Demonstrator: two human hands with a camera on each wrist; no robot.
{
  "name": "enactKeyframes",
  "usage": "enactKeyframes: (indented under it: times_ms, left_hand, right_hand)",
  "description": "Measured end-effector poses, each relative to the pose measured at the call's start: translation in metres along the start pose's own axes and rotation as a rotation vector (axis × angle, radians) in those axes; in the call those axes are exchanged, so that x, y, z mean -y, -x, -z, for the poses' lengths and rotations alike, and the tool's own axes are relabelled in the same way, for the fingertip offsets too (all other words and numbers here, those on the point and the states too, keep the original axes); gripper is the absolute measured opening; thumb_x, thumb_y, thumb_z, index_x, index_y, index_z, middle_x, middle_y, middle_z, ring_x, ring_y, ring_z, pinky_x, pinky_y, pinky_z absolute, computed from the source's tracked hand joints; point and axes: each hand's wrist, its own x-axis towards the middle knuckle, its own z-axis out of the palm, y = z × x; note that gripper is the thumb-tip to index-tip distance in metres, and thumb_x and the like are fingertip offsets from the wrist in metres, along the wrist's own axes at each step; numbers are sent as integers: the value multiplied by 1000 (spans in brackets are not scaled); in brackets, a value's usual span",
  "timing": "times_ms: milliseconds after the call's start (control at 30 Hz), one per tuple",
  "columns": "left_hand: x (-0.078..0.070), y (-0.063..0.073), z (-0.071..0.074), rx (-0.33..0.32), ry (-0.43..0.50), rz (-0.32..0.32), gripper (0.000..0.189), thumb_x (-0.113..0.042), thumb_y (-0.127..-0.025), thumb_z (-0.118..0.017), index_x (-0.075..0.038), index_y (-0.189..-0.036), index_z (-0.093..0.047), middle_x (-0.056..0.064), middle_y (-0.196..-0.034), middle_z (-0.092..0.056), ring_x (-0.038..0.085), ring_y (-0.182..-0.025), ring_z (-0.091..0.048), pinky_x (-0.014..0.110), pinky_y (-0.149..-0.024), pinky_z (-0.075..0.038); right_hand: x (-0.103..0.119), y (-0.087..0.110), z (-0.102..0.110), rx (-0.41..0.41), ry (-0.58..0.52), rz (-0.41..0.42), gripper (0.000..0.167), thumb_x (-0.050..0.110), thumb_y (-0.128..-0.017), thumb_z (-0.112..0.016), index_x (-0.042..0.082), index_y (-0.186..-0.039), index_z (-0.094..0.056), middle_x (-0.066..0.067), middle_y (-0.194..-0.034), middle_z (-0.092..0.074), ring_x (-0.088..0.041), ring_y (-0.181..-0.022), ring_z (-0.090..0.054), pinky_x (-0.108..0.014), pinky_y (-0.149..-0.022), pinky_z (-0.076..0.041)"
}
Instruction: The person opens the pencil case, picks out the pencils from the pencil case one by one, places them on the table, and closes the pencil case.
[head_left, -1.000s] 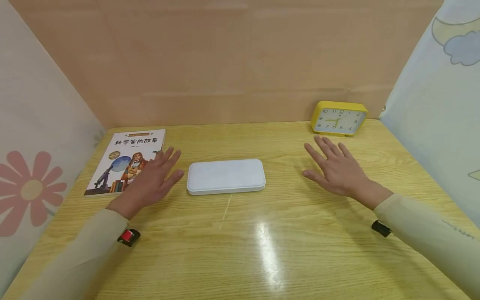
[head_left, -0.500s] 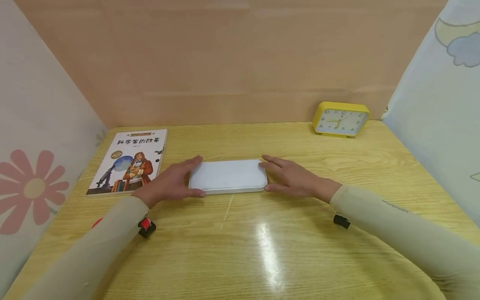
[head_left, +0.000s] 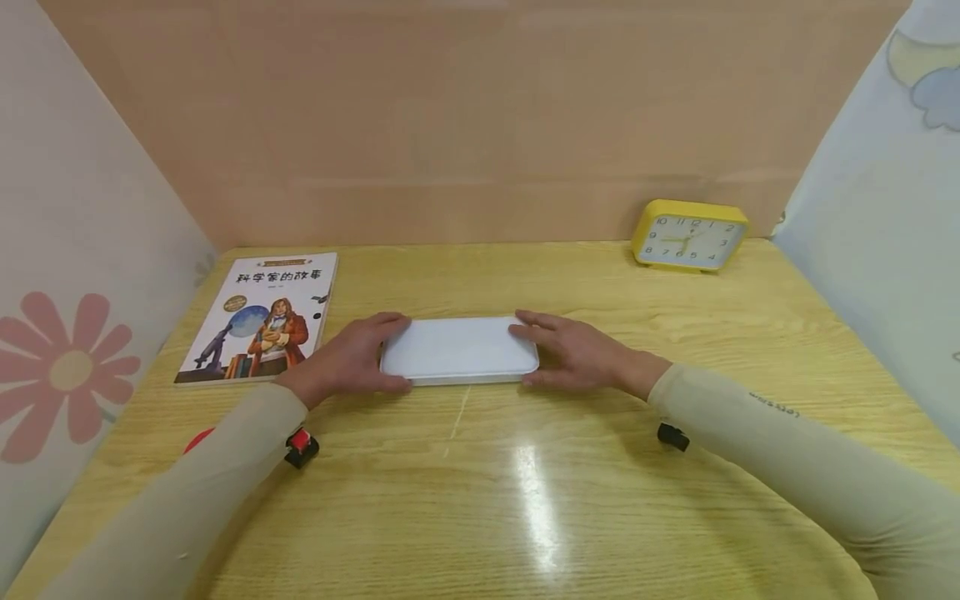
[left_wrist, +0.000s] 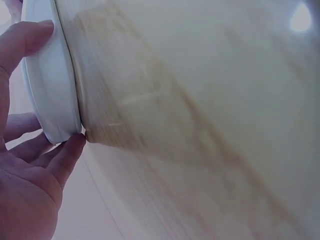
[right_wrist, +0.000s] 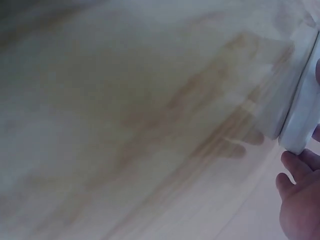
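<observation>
A flat white rectangular case (head_left: 459,348) with rounded corners lies across the middle of the wooden table. At its left end my left hand (head_left: 348,358) holds it, thumb along the near edge and fingers around the end and far corner. My right hand (head_left: 577,354) grips the opposite end, its thumb also at the near side. The left wrist view shows the thumb on the case's side (left_wrist: 52,85) and fingertips at its lower end. In the right wrist view, only part of the right hand (right_wrist: 302,195) and the case's end (right_wrist: 300,120) appear.
A book (head_left: 251,321) with an illustrated cover lies flat at the left. Toward the back right stands a yellow clock (head_left: 692,236). A tan wall (head_left: 480,125) rises behind the table (head_left: 600,500), with patterned walls on both sides.
Both hands have come inward from beside the case, fingers spread, to its two ends, and their hold has closed in slightly since half a second ago. The case stays in about the same place.
</observation>
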Motion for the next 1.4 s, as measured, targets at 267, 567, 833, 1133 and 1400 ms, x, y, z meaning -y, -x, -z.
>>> enactKeyframes:
  times_ms: [267, 567, 833, 1133, 1400]
  left_hand:
    - [-3, -2, -1, 5, -7, 18, 93, -38, -68, -84, 2, -141, -41, 20, -144, -37, 37, -128, -39, 48, -103, -34]
    - [-7, -2, 2, -6, 10, 25, 92, -33, -66, -85, 3, -139, -42, 20, -143, -39, 37, -127, -41, 48, -102, -35]
    - [-7, -2, 0, -13, 26, 30, 92, -32, -66, -87, 1, -139, -42, 19, -142, -41, 35, -124, -44, 47, -99, -38]
    - [-4, -3, -1, -32, 50, 19, 89, -33, -65, -87, -3, -138, -43, 15, -134, -50, 28, -109, -54, 44, -90, -46]
    - [1, -2, 0, -47, 128, 39, 94, -36, -62, -90, -5, -138, -44, 13, -135, -49, 28, -114, -51, 47, -94, -42]
  right_hand:
    - [-4, -4, 1, -35, 24, 70, 71, 46, -83, -70, 3, -136, -51, -23, -140, -42, -34, -123, -47, -46, -91, -46]
    - [-6, -8, 2, -63, 95, 153, 65, 41, -83, -70, -3, -129, -56, -29, -133, -47, -38, -118, -51, -47, -91, -46]
    - [-2, -10, 5, -27, 108, 128, 63, 38, -84, -68, -4, -129, -54, -30, -132, -46, -41, -119, -49, -50, -95, -42]
    - [-4, -10, 10, -43, 44, 128, 55, 31, -87, -65, -4, -129, -55, -28, -131, -49, -39, -116, -52, -50, -92, -44]
    - [-8, -11, 15, -52, -123, 93, 49, 25, -89, -65, -3, -128, -57, -25, -130, -51, -36, -116, -53, -49, -93, -44]
